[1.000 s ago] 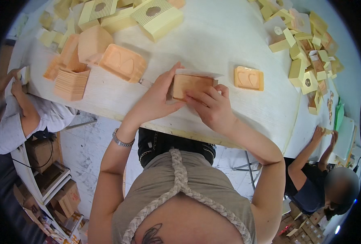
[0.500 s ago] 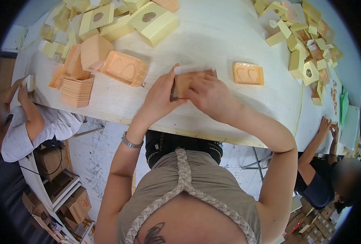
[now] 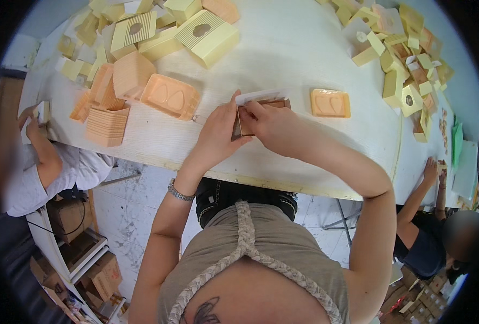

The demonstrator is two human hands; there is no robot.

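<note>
My left hand (image 3: pixel 216 129) is closed round the left side of a small open carton box (image 3: pixel 263 95), its thumb at the near edge. The box has a brown inside and a raised white flap on its far side. My right hand (image 3: pixel 272 127) has its bent fingers down in the box's mouth; whatever they pinch is hidden. To the right of my hands lies an orange plastic tray (image 3: pixel 330 103) with two rounded hollows. A similar, larger-looking tray (image 3: pixel 170 97) rests to the left, beside stacks of nested orange trays (image 3: pixel 107 125).
Yellow boxes (image 3: pixel 209 40) are heaped at the far left of the white table (image 3: pixel 282 54). Another heap of yellow boxes (image 3: pixel 393 83) runs along the right. One co-worker (image 3: pixel 42 156) sits at the left, another (image 3: pixel 423 237) at the right. Cartons (image 3: pixel 100 272) fill a shelf below.
My right fingers have shifted slightly left within the box, and the white flap shows more plainly. The box remains in my left hand. The whole view has shifted a little.
</note>
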